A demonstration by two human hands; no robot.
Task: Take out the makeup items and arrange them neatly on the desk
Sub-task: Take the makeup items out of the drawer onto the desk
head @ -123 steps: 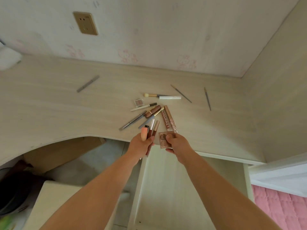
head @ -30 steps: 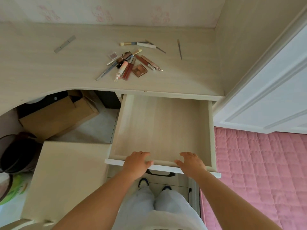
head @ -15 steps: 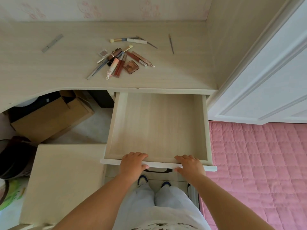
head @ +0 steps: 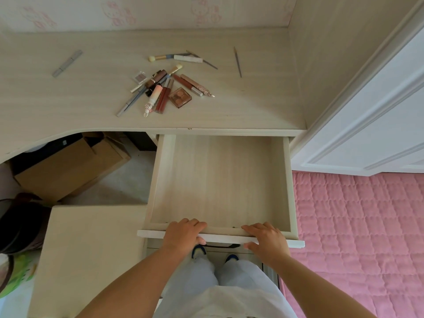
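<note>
**Drawer emptied, makeup still in a heap**

Head view: both hands sit on the front edge of the pulled-out drawer (head: pixel 220 180). The left hand (head: pixel 183 234) and right hand (head: pixel 267 241) each curl their fingers over that front panel, gripping it. Nothing shows inside the drawer. The makeup items (head: pixel 165 88) lie in a loose pile on the tabletop (head: pixel 68 106), well beyond the drawer.

Risk, as a judgement: a hard shove shut could jolt the tabletop and roll the round tubes toward its near edge.

Most tubes and pencils run diagonally, from near-left to far-right; one brush (head: pixel 160 58) lies crosswise, and a grey stick (head: pixel 67 63) rests apart, far left.
</note>
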